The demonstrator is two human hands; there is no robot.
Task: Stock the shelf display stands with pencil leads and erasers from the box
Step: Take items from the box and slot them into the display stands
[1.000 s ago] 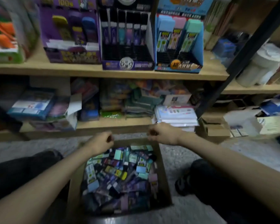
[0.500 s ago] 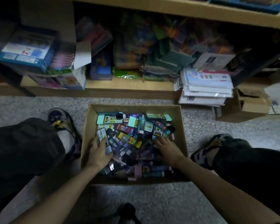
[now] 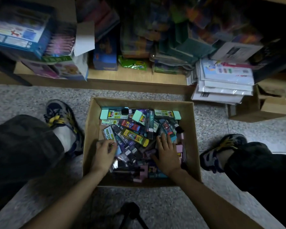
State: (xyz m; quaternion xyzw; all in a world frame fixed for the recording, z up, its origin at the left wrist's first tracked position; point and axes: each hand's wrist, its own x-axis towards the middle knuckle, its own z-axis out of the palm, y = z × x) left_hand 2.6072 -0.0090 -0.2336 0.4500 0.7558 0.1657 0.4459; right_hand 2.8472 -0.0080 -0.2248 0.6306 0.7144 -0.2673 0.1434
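Item: cardboard box (image 3: 91, 129), open-topped, on the speckled floor (image 3: 155, 204) between the person's two shoes, just in front of the lowest shelf (image 3: 135, 75)

Contents: loose packs of pencil leads and erasers (image 3: 139, 129), heaped in no order and covering the bottom. Mint-green erasers (image 3: 137, 115) lie along the far edge; a yellow pack (image 3: 134, 137) lies slantwise near the middle; pink packs (image 3: 180, 149) lie against the right wall

Left grip (image 3: 104, 152): inside the box at its left wall, fingers curled down onto the packs, fingertips beside a pale blue pack (image 3: 118, 151); whether it pinches one cannot be told

Right grip (image 3: 168, 152): inside the box, right of middle, fingers straight and slightly spread, palm flat on the heap, holding nothing

Surroundings: left shoe (image 3: 59, 116) near the box's far left corner; right shoe (image 3: 221, 149) beside its right wall. On the shelf, a blue carton (image 3: 20, 33) at the left end, a green packet (image 3: 134, 64) at the middle, and a stack of white flat packets (image 3: 224, 86) at the right end. A smaller cardboard box (image 3: 271, 104) stands on the floor beyond that stack
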